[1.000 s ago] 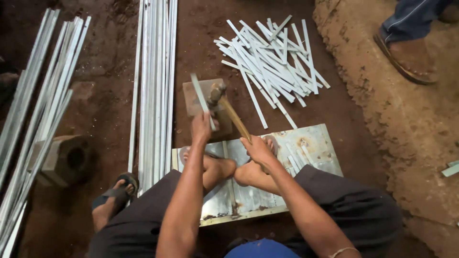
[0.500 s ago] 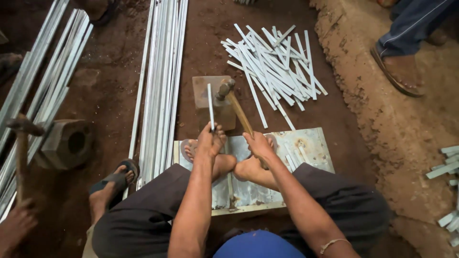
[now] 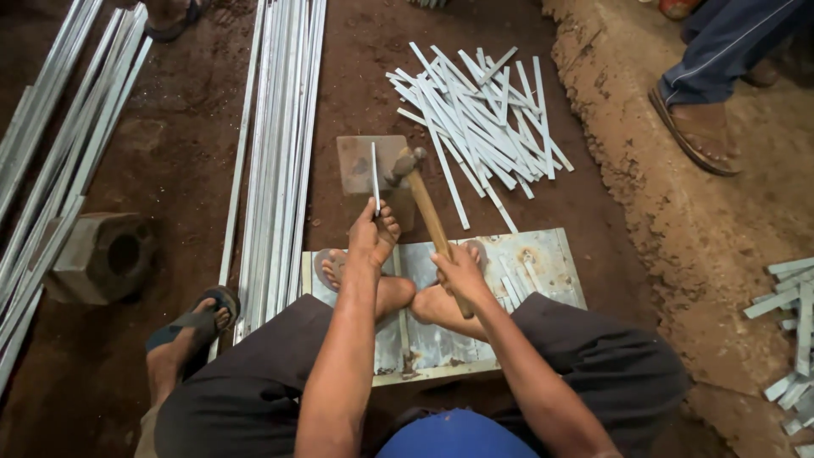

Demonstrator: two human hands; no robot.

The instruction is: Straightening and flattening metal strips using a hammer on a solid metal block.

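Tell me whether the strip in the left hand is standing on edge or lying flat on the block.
On edge. The left hand pinches the strip so only its thin edge shows, upon the block, hammer head beside it.

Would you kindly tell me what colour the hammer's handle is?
The hammer's handle is light brown wood, seen best in the head view, held by the right hand.

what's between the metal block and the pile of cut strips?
Head view: the hammer head sits at the metal block's right edge; beyond it only bare dirt floor up to the pile of cut strips.
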